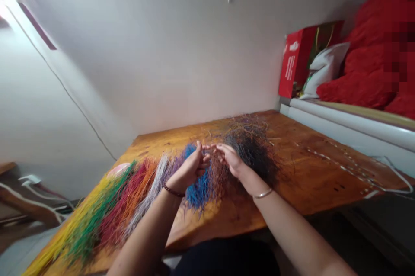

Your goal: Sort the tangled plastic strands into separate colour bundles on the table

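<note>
Coloured strands (198, 190) on wooden table (311, 185)

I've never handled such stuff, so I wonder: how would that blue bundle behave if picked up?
The blue bundle is probably light, being made of thin strands. It may feel springy rather than limp, since many ends stick out at angles. Strands could slip loose, as no tie shows around it.

Strand bundles (128, 198) lie on the table (311, 178), left of the left hand (194, 163). A heap (256, 152) lies right of the right hand (230, 158).
</note>
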Motion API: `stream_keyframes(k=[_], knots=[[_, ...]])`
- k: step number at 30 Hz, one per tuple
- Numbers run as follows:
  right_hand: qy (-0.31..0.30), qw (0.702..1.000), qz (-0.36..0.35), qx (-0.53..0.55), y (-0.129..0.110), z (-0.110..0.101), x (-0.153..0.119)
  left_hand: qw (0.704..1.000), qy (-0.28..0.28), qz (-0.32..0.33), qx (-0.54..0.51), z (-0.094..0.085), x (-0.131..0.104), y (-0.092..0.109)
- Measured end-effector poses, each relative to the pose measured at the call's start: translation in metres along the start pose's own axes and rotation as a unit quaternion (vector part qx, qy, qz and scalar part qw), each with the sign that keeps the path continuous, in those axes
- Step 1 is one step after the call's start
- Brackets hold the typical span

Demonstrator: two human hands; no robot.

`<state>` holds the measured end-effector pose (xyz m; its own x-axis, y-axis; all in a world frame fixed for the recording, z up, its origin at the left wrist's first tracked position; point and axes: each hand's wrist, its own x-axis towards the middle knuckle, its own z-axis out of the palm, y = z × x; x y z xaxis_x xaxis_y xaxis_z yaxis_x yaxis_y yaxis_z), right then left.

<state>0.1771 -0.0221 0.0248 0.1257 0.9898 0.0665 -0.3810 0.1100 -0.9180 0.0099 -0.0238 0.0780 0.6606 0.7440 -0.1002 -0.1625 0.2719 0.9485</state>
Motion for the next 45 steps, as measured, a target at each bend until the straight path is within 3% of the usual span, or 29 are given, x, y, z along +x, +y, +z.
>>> stream_keyframes(k=[4,8,12,16,18,21,24,27,30,37,41,45], knots=[[-0.003,0.999,-0.019,-0.037,0.005,0.006,-0.002,0.999,-0.016,0.028,-0.038,-0.021,0.039,-0.032],[0.005,0.996,-0.047,-0.071,0.016,0.014,-0.004,0.997,-0.034,0.044,-0.057,-0.033,0.042,-0.052],[0.003,0.993,-0.054,-0.11,0.023,0.027,-0.009,0.996,-0.022,0.036,-0.074,-0.031,0.039,-0.055],[-0.034,0.985,-0.022,-0.167,0.02,0.034,-0.005,0.993,0.01,0.073,-0.088,-0.029,0.042,-0.053],[-0.046,0.974,-0.077,-0.206,0.018,0.033,-0.001,0.992,0.01,0.085,-0.093,-0.029,0.043,-0.051],[-0.047,0.925,-0.216,-0.309,0.017,0.027,0.001,0.991,0.005,0.079,-0.108,-0.025,0.039,-0.049],[-0.041,0.829,-0.319,-0.457,0.017,0.017,-0.005,0.991,-0.008,0.081,-0.111,-0.019,0.034,-0.047],[-0.012,0.733,-0.386,-0.56,0.015,0.007,-0.013,0.989,-0.025,0.092,-0.114,-0.015,0.03,-0.047],[0.028,0.678,-0.417,-0.605,0.013,0.0,-0.016,0.985,-0.04,0.098,-0.134,-0.014,0.029,-0.047],[-0.019,0.626,-0.485,-0.61,0.022,-0.015,-0.02,0.991,-0.026,0.081,-0.101,-0.008,0.026,-0.048],[-0.051,0.632,-0.462,-0.62,0.017,-0.018,-0.023,0.996,-0.007,0.077,-0.053,0.001,0.024,-0.052],[-0.065,0.663,-0.451,-0.594,0.012,-0.019,-0.025,0.998,-0.005,0.065,-0.021,0.002,0.022,-0.053]])
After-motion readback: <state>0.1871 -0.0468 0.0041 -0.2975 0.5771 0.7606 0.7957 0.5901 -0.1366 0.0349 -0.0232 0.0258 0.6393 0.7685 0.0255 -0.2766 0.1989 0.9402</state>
